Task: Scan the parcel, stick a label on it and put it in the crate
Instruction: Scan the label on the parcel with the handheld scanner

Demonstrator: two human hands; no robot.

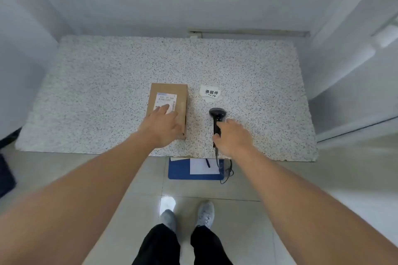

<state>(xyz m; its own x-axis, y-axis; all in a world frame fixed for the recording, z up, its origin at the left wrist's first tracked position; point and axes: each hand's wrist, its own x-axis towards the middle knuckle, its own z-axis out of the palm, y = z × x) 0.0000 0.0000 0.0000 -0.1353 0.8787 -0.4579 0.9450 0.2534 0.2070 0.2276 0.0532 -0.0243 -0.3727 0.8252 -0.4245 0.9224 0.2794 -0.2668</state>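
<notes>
A brown cardboard parcel [172, 97] lies flat on the speckled table [107, 84], with a white shipping sticker on its top. My left hand [164, 125] rests on the parcel's near half, fingers spread over the sticker. To the right, a black handheld scanner [217, 114] lies on the table, its head pointing away from me. My right hand [233, 136] wraps around the scanner's handle. A white label [210, 92] with black characters lies on the table beyond the scanner. No crate is in view.
Below the table's near edge, a blue board [181, 170] with a white sheet and a pen lies on the tiled floor, and the scanner's cable [228, 173] hangs down beside it. White walls enclose the table at the back and on both sides.
</notes>
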